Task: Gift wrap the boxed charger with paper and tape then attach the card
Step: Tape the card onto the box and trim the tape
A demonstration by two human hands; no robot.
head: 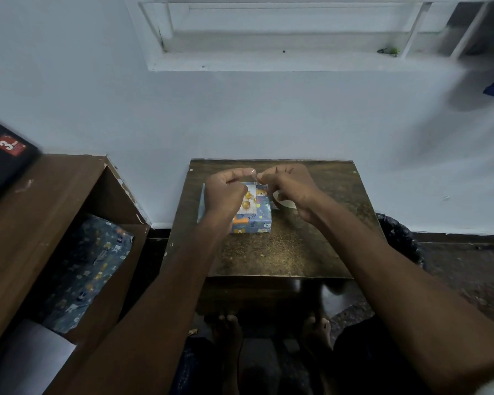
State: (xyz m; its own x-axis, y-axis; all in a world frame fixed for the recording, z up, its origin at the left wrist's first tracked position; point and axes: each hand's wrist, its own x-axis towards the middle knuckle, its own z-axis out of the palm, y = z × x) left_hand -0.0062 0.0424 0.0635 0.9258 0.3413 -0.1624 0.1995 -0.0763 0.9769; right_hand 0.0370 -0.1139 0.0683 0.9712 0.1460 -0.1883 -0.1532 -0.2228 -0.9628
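The wrapped box (261,219), in blue paper with cartoon animals, lies on the small dark table (283,252). A white card (249,205) with gold balloons rests on its top. My left hand (226,192) and my right hand (290,183) hover just above the box's far edge, fingertips nearly meeting. Between them they pinch a short strip of clear tape (253,173). A roll of clear tape (285,203) sits on the table right of the box, partly hidden by my right wrist.
A brown wooden shelf unit (54,209) stands at the left, with a roll of the same blue paper (89,269) inside. A dark box (6,155) rests on its top. The wall (268,118) is right behind the table; a black bin (397,235) stands at the right.
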